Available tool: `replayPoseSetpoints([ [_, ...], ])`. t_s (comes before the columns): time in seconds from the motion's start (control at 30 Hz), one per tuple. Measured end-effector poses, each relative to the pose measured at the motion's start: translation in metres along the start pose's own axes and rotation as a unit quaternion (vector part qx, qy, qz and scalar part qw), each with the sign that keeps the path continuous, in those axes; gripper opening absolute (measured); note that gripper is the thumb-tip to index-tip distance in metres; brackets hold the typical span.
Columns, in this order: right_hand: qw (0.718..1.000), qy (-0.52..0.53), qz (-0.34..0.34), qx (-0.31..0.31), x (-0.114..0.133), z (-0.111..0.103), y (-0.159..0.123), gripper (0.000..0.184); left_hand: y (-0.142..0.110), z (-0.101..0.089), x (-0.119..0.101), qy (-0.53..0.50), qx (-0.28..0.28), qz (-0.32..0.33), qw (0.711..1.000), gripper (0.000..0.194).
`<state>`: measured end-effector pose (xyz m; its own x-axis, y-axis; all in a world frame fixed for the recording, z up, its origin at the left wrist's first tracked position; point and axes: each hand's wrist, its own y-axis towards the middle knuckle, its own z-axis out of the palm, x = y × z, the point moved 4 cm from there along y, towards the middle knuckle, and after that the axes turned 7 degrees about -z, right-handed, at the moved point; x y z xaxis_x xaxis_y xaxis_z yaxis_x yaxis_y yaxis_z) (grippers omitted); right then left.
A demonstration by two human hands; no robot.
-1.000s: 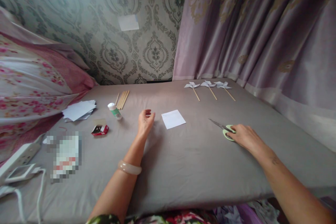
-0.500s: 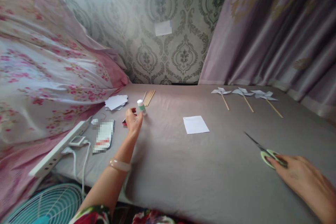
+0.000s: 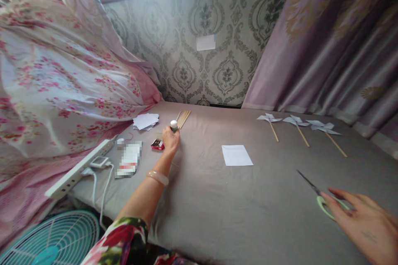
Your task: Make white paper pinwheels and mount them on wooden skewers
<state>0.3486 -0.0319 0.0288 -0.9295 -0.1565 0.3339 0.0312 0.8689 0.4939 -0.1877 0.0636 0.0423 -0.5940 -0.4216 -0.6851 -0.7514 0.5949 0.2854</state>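
Note:
My left hand (image 3: 171, 138) is closed around a glue stick (image 3: 173, 124) with a white cap and green label, which stands upright. Beside that hand lies a small open red box (image 3: 157, 144) with dark contents too small to make out. Scissors (image 3: 311, 184) with pale green handles rest on the sheet at the right. My right hand (image 3: 357, 213) is at their handles, its thumb over one loop and its fingers spread apart. A square of white paper (image 3: 237, 155) lies between my hands, one corner creased.
Several wooden sticks (image 3: 184, 119) and a stack of white paper (image 3: 146, 121) lie at the back left. Three paper pinwheels on sticks (image 3: 299, 122) lie at the back right. A phone-like item (image 3: 128, 159), a power strip (image 3: 79, 169) and a fan (image 3: 49, 240) are left.
My left hand has moved from beside the red box onto the glue stick, uncovering the box. My right hand's fingers have loosened from the scissors. The view has shifted slightly.

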Motion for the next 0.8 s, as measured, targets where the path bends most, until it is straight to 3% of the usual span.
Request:
replayPoseSetpoints([
  [0.13,0.997,0.068,-0.007,0.045,0.059,0.000,0.019,0.036,-0.016,-0.007,-0.019,-0.024,0.010,0.038,0.999,0.023],
  [0.27,0.964,0.257,-0.023,0.071,0.114,0.013,0.048,0.030,-0.063,-0.014,-0.067,-0.156,0.082,0.137,0.975,0.026],
  [0.37,0.895,0.432,0.003,0.114,0.147,0.030,0.068,0.031,-0.109,-0.016,-0.103,-0.248,0.175,0.169,0.938,0.027],
  [0.43,0.820,0.547,0.042,0.162,0.163,0.043,0.075,0.040,-0.135,-0.011,-0.118,-0.306,0.247,0.144,0.908,0.029],
  [0.53,0.715,0.653,0.097,0.228,0.178,0.063,0.074,0.044,-0.157,0.000,-0.126,-0.372,0.313,0.080,0.870,0.032],
  [0.6,0.676,0.684,0.135,0.240,0.180,0.074,0.070,0.041,-0.162,0.008,-0.125,-0.402,0.336,0.042,0.851,0.034],
  [0.73,0.653,0.701,0.177,0.223,0.173,0.087,0.070,0.041,-0.164,0.022,-0.118,-0.418,0.372,0.020,0.829,0.037],
  [0.8,0.664,0.695,0.187,0.202,0.165,0.086,0.077,0.040,-0.166,0.029,-0.109,-0.373,0.380,0.052,0.845,0.036],
])
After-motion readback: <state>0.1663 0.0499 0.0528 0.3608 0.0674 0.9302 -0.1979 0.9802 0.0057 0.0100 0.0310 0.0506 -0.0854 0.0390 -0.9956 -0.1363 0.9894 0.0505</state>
